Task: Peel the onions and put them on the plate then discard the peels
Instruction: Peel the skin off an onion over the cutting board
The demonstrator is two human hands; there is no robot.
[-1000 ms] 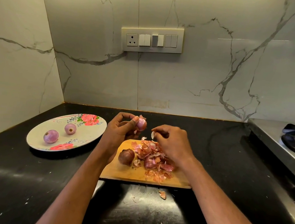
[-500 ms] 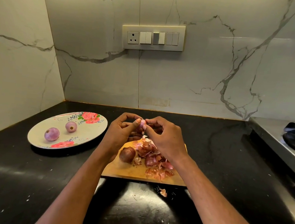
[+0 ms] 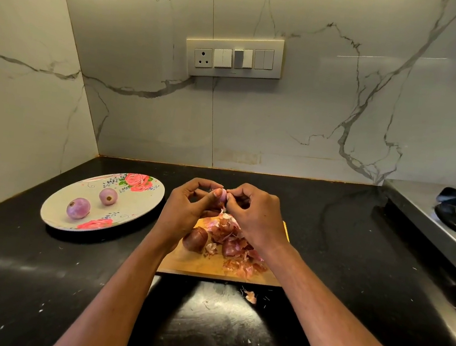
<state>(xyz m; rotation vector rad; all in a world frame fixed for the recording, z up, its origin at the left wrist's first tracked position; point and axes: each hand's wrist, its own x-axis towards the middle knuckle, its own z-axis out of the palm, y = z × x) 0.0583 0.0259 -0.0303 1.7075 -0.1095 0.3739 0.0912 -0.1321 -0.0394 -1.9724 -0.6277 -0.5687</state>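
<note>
Head view: at the left of the black counter [image 3: 21,277] sits a flowered plate [image 3: 142,205] carrying two peeled onions, the larger [image 3: 78,208] nearer and the smaller [image 3: 108,196] just behind it. To its right, the left hand [image 3: 185,210] and the right hand [image 3: 255,219] meet above the wooden board [image 3: 195,266], fingers curled, both pinching one small pale onion [image 3: 221,195] between their fingertips. On the board lie an unpeeled brown onion [image 3: 195,238] and, beside it, a heap of peels [image 3: 236,245]. One loose peel [image 3: 251,296] rests on the counter. A stove [image 3: 444,222] stands far right.
</note>
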